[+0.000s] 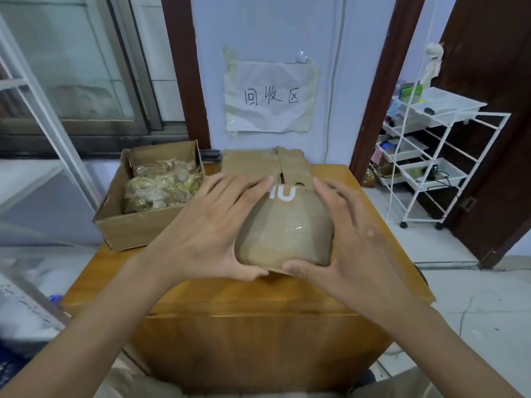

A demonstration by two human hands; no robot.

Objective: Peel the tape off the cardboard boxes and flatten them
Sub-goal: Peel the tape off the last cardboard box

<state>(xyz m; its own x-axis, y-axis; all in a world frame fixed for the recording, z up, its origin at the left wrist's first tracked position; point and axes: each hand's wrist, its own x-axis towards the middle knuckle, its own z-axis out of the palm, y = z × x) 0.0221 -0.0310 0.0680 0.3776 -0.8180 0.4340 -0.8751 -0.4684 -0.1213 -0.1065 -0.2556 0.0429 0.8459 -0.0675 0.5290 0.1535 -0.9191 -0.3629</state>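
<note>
One small cardboard box (284, 234), glossy with tape over its top, sits above the middle of the wooden table (201, 294), held between two hands. The left hand (212, 225) grasps its left side, fingers over the top and thumb at the near edge; the right hand (344, 234) clasps the right side likewise. White lettering on the box is partly covered by fingers. Behind it lies one flattened cardboard piece (267, 163), its near part hidden. To the left stands one open box (138, 225) of crumpled tape, individual pieces hard to count.
</note>
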